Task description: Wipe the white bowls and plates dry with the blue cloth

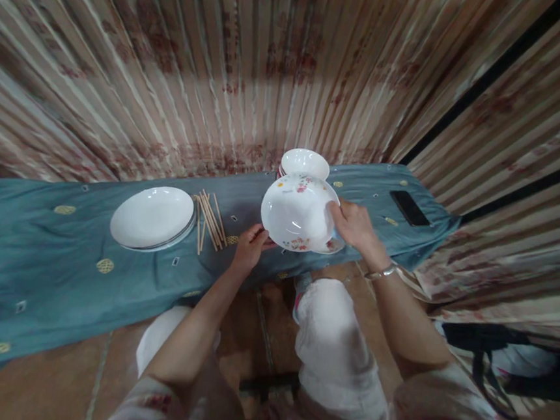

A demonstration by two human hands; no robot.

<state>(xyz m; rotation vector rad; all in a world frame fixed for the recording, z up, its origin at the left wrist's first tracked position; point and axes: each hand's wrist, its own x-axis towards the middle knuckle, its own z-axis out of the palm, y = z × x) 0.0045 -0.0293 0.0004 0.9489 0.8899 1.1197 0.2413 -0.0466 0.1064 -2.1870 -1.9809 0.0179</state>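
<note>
A white plate with a floral rim (pixel 296 215) is held tilted up over the table in both hands. My right hand (pixel 354 226) grips its right edge, thumb on the upper face. At its lower left edge is my left hand (pixel 250 248), closed on the rim, with fingertips partly hidden beneath. Another floral dish (pixel 333 247) shows partly under the plate at the lower right. Just behind it stands a stack of white bowls (pixel 305 164), the lower ones partly hidden. Loose wooden chopsticks (pixel 212 220) lie left of my left hand.
A stack of large white plates (pixel 153 218) sits on the left of the cloth-covered table (pixel 76 238). A black phone (pixel 409 207) lies near the right end. Patterned curtains (pixel 253 70) hang behind, and a dark bag (pixel 487 359) is at the lower right.
</note>
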